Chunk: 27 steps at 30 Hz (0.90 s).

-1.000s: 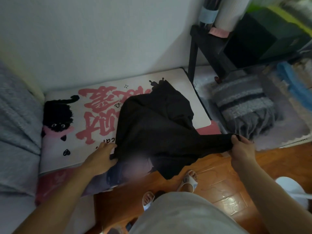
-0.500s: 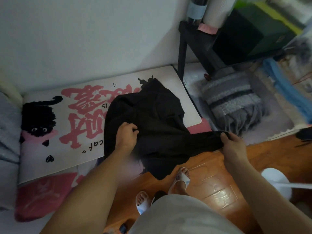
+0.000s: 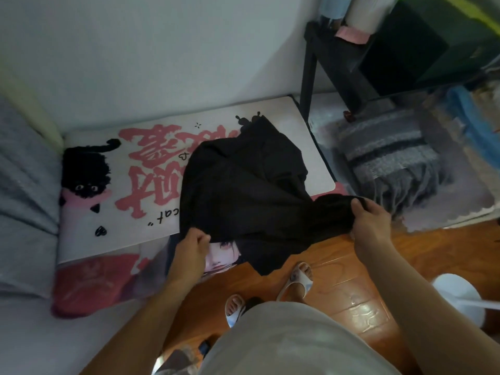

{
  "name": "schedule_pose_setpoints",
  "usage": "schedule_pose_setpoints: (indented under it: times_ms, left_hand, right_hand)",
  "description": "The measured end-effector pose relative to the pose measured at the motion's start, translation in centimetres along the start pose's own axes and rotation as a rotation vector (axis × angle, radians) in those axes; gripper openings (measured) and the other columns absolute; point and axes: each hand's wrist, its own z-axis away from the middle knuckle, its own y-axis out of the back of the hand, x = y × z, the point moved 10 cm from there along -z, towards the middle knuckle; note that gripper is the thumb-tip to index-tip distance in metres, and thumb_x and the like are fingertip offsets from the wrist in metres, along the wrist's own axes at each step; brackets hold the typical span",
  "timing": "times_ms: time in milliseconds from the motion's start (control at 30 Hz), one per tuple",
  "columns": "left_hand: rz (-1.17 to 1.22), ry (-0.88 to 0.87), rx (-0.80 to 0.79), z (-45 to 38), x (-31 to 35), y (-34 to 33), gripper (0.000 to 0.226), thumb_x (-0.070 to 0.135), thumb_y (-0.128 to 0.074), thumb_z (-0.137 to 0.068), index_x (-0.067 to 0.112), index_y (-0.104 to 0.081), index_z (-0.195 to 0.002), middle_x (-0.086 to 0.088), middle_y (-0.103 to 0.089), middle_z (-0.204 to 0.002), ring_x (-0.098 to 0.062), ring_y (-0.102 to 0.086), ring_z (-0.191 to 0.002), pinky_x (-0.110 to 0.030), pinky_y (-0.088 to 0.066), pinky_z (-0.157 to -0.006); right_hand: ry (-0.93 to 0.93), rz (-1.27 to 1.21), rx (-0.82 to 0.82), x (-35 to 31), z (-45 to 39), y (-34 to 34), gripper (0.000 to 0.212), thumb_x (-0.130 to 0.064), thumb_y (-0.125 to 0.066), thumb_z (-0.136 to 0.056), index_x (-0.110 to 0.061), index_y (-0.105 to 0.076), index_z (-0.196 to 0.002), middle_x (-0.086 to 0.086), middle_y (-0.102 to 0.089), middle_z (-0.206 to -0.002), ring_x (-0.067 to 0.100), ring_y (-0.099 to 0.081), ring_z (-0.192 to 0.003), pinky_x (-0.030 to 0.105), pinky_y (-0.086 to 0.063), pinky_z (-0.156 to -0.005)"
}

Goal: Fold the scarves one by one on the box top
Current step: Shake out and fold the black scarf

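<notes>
Both my hands pinch the limp black fabric scarf (image 3: 243, 190): left hand (image 3: 190, 246) at the near edge, right hand (image 3: 372, 221) at a bunched corner; it is soft, so I judge edges suit best.

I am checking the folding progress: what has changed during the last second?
The left hand left the black scarf's near edge, reached onto its middle, then came back and now pinches the near left edge. The right hand still grips the bunched right end. The grey striped scarf stayed in place.
</notes>
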Motion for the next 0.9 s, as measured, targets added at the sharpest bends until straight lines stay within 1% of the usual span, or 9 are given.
schedule_pose_setpoints:
  times_ms: [33, 100, 200, 333, 467, 600, 667, 767, 900]
  left_hand:
    - [-0.037, -0.005, -0.213, 1.9, -1.8, -2.2, 0.024, 0.04, -0.046, -0.105, 0.023, -0.058, -0.094, 0.004, -0.061, -0.084, -0.006, -0.058, -0.077, -0.025, -0.043, -0.07]
    - [-0.357, -0.042, -0.269, 5.1, -5.0, -3.3, 0.054, 0.062, -0.028, -0.097, 0.022, -0.062, -0.083, 0.005, -0.061, -0.075, -0.007, -0.059, -0.07, -0.024, -0.041, -0.069]
    - [-0.407, -0.041, 0.217, 6.5, -3.9, 1.9, 0.061, 0.056, -0.018, -0.102, 0.019, -0.059, -0.077, 0.004, -0.059, -0.064, -0.013, -0.06, -0.057, -0.024, -0.046, -0.055]
    - [-0.153, 0.151, 0.424, 3.0, -4.2, 5.8, 0.028, 0.036, -0.051, -0.102, 0.011, -0.062, -0.106, -0.008, -0.062, -0.101, -0.028, -0.062, -0.09, -0.041, -0.052, -0.074]
    - [-0.239, 0.417, 0.317, -0.8, -4.3, 5.2, 0.056, 0.052, -0.048, -0.099, 0.002, -0.062, -0.118, -0.023, -0.057, -0.123, -0.039, -0.055, -0.109, -0.046, -0.048, -0.089]
    - [-0.283, 0.503, 0.175, -1.5, -3.3, 3.5, 0.052, 0.045, -0.061, -0.094, 0.008, -0.057, -0.13, -0.022, -0.046, -0.134, -0.04, -0.049, -0.119, -0.045, -0.047, -0.094]
    - [0.074, 0.464, 0.189, -1.9, -3.1, 3.1, 0.039, 0.025, -0.062, -0.095, 0.006, -0.058, -0.128, -0.022, -0.058, -0.126, -0.039, -0.058, -0.109, -0.043, -0.053, -0.091]
    - [1.075, 0.603, 0.132, -0.5, -2.4, 1.9, 0.012, 0.003, -0.057, -0.099, 0.002, -0.058, -0.111, -0.017, -0.061, -0.099, -0.023, -0.059, -0.08, -0.027, -0.058, -0.056]
    - [1.247, 0.543, 0.122, -1.1, -1.4, 5.8, 0.006, 0.002, -0.056, -0.099, 0.005, -0.057, -0.095, -0.012, -0.056, -0.092, -0.016, -0.055, -0.073, -0.019, -0.054, -0.048]
  right_hand:
    - [-0.007, -0.001, -0.006, 0.2, 0.2, -0.4, 0.018, -0.024, -0.053, -0.103, -0.027, -0.068, -0.094, 0.004, -0.07, -0.103, 0.023, -0.066, -0.101, 0.044, -0.055, -0.095]
    - [-0.019, -0.001, -0.011, 0.8, 0.5, -0.9, 0.015, -0.023, -0.053, -0.103, -0.021, -0.068, -0.104, 0.007, -0.069, -0.107, 0.021, -0.065, -0.1, 0.042, -0.055, -0.095]
    - [-0.03, 0.004, -0.004, 1.8, 1.0, -1.2, 0.022, -0.023, -0.053, -0.103, -0.014, -0.066, -0.119, 0.005, -0.067, -0.106, 0.022, -0.064, -0.103, 0.043, -0.053, -0.099]
    - [-0.058, -0.004, 0.02, 2.8, 1.9, -0.7, 0.029, -0.023, -0.054, -0.102, -0.014, -0.063, -0.128, 0.0, -0.065, -0.102, 0.023, -0.063, -0.108, 0.045, -0.051, -0.103]
    - [-0.084, -0.053, 0.036, 3.3, 2.3, 0.4, 0.017, -0.024, -0.056, -0.101, -0.022, -0.068, -0.113, 0.004, -0.069, -0.107, 0.025, -0.066, -0.106, 0.048, -0.053, -0.1]
    - [-0.076, -0.093, 0.068, 2.7, 2.4, 1.9, 0.012, -0.024, -0.056, -0.101, -0.026, -0.068, -0.097, 0.006, -0.069, -0.111, 0.027, -0.065, -0.108, 0.051, -0.052, -0.1]
    - [-0.056, -0.107, 0.073, 1.8, 2.8, 2.2, 0.015, -0.023, -0.054, -0.102, -0.021, -0.067, -0.111, 0.005, -0.067, -0.11, 0.025, -0.064, -0.108, 0.049, -0.051, -0.101]
    - [-0.05, -0.157, 0.071, 1.1, 3.2, 2.7, 0.024, -0.021, -0.051, -0.104, -0.016, -0.062, -0.125, 0.001, -0.066, -0.105, 0.02, -0.065, -0.101, 0.042, -0.051, -0.101]
    - [-0.05, -0.186, 0.074, -0.3, 3.2, 2.9, 0.03, -0.023, -0.053, -0.103, -0.016, -0.06, -0.132, 0.004, -0.066, -0.113, 0.023, -0.064, -0.108, 0.043, -0.052, -0.101]
